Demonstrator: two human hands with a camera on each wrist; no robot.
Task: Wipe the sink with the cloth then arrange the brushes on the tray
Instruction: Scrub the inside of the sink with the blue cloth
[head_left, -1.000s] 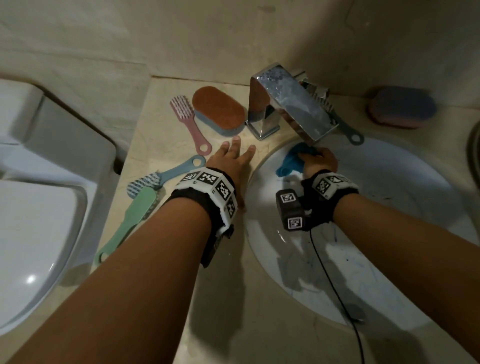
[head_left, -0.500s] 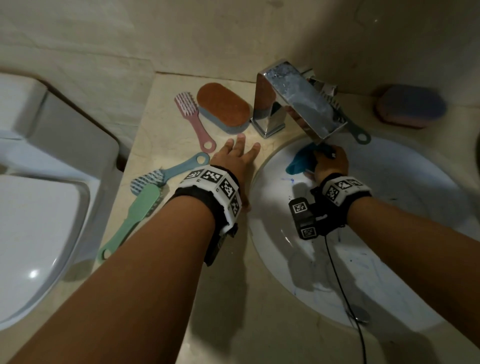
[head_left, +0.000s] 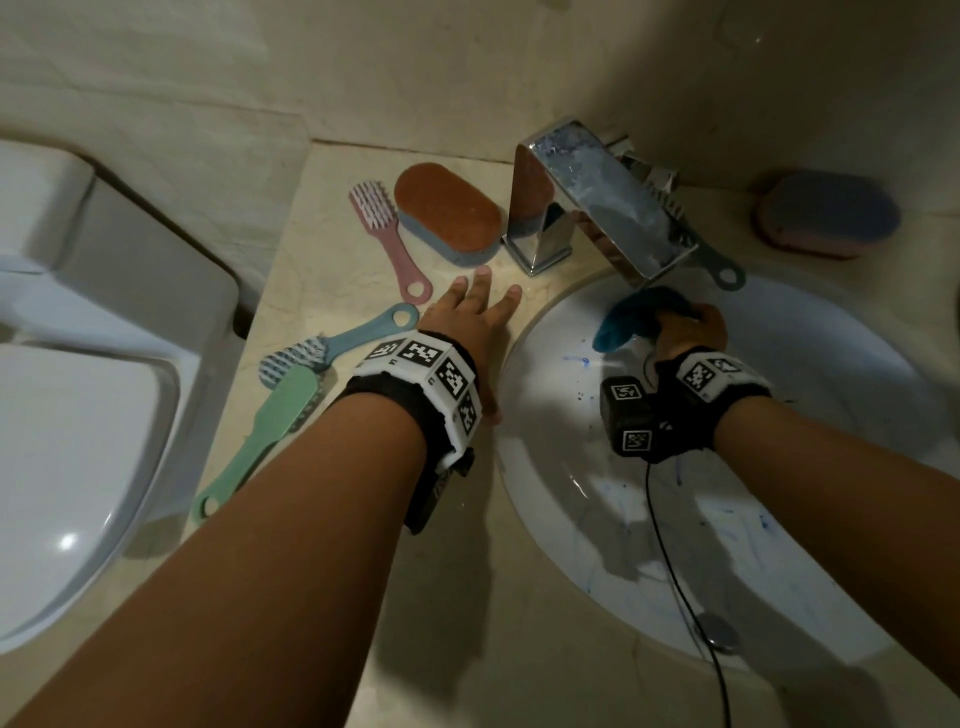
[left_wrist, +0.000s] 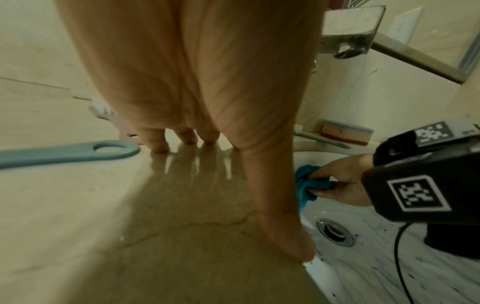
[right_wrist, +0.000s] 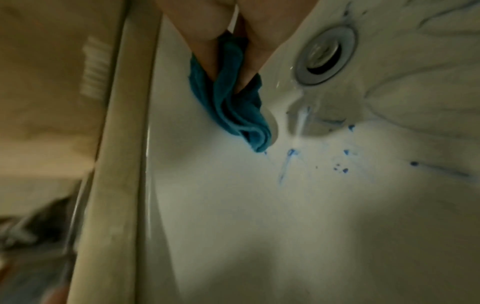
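My right hand (head_left: 685, 327) grips a bunched teal cloth (head_left: 623, 322) against the far wall of the white sink (head_left: 831, 467), just under the chrome tap (head_left: 597, 197). The right wrist view shows the cloth (right_wrist: 233, 107) pinched between fingers, with blue smears (right_wrist: 288, 160) on the basin below it. My left hand (head_left: 472, 317) lies flat and open on the beige counter (head_left: 322, 249) left of the sink. A pink brush (head_left: 387, 239), a blue brush (head_left: 337, 343) and a green brush (head_left: 265, 431) lie on the counter near it.
An oval orange-topped scrubber (head_left: 449, 213) sits left of the tap. A grey-handled brush (head_left: 711, 260) lies behind the tap, and another oval scrubber (head_left: 826, 221) at the far right. A toilet (head_left: 78, 415) stands left of the counter. The drain (right_wrist: 324, 55) is near the cloth.
My right hand has slid the cloth to the right along the far sink wall, under the tap. The left hand has stayed flat on the counter.
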